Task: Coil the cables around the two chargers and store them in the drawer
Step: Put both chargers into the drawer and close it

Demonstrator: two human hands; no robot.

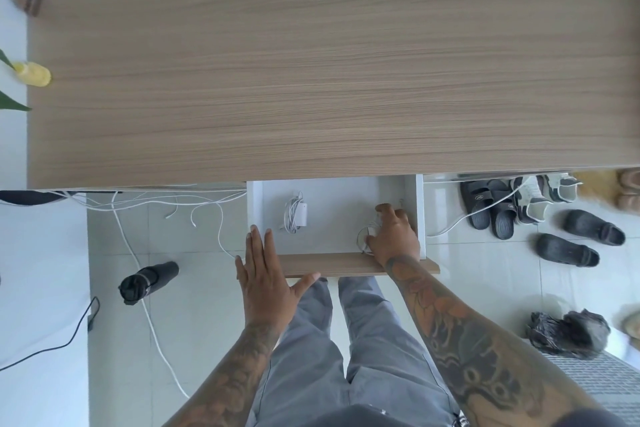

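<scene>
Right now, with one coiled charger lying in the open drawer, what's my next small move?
Probably let go: your right hand has the second coiled white charger down inside the white drawer, beside the first coiled white charger.

The drawer (337,218) stands pulled out from under the near edge of the wood-grain desk (332,80), a shallow white box with a wood-grain front panel along its near side. Inside, toward the left, lies the first charger (300,216), a small white block with its white cable (292,217) wound in loose loops against its left side, resting flat on the drawer floor. At the right near corner of the drawer sits the second charger (370,236), white too, mostly covered; only a curve of its coiled cable (362,238) shows at the left of it, close to the front panel.
</scene>
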